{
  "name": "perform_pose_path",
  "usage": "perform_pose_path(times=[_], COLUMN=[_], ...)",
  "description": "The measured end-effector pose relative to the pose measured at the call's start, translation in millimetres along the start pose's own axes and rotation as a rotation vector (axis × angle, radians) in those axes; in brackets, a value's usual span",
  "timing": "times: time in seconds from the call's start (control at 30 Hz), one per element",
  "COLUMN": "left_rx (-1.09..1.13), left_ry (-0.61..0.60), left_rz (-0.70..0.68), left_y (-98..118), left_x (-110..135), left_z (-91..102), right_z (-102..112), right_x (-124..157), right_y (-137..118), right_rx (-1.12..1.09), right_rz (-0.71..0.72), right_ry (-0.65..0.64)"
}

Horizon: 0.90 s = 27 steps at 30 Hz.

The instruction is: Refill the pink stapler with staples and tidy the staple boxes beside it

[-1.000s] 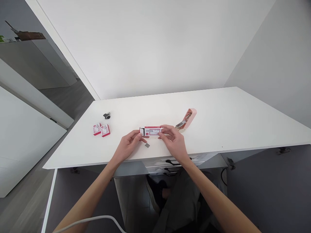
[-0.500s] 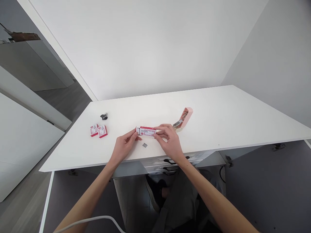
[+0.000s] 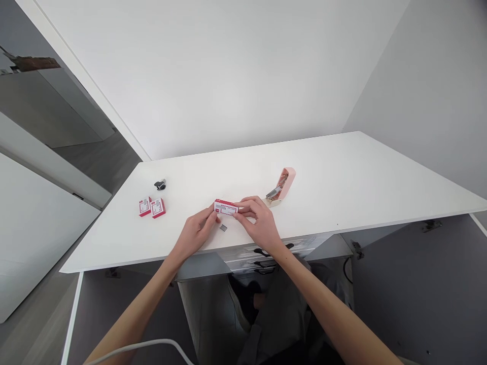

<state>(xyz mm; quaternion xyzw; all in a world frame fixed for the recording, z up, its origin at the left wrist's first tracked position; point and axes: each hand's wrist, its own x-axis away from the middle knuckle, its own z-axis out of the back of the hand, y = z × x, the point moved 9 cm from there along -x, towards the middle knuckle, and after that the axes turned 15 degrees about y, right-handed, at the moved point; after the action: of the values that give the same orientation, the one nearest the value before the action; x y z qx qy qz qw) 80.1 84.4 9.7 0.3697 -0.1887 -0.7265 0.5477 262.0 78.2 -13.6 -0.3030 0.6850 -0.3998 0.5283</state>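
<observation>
A small red and white staple box (image 3: 225, 208) is held just above the white table (image 3: 342, 187) near its front edge. My left hand (image 3: 198, 231) pinches the box's left end. My right hand (image 3: 257, 222) grips its right end with curled fingers. A small grey block of staples (image 3: 223, 228) lies on the table right below the box, between my hands. A pink stapler (image 3: 280, 186) lies swung wide, its metal inside showing, just beyond my right hand.
Two more red and white staple boxes (image 3: 151, 207) sit side by side at the table's left. A small black clip (image 3: 160, 185) lies behind them. Drawer handles (image 3: 272, 252) show under the table's front edge. A white cable (image 3: 152, 345) runs across the bottom left.
The box's inner tray, sticking out at the left a second ago, has slid back in, so the box looks shorter. My hands have come closer together.
</observation>
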Motion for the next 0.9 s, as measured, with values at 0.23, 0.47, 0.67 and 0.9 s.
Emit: perform_pose_path(times=[0.23, 0.47, 0.67, 0.9], left_rx=[0.004, 0.146, -0.079, -0.680], left_ry=[0.030, 0.152, 0.387, 0.397], left_rz=[0.014, 0.162, 0.292, 0.240], left_y=[-5.6, -19.9, -59.8, -89.4], left_x=[-1.6, -2.2, -13.7, -45.8], left_z=[2.2, 15.7, 65.5, 124.4], right_z=[-5.3, -8.8, -5.7, -11.0], right_x=[1.2, 1.6, 1.3, 5.7], right_y=[-0.5, -7.1, -7.0, -8.4], right_rx=[0.019, 0.029, 0.163, 0.200], right_rz=[0.018, 0.041, 0.095, 0.097], right_ry=[-0.056, -0.100, -0.087, -0.149])
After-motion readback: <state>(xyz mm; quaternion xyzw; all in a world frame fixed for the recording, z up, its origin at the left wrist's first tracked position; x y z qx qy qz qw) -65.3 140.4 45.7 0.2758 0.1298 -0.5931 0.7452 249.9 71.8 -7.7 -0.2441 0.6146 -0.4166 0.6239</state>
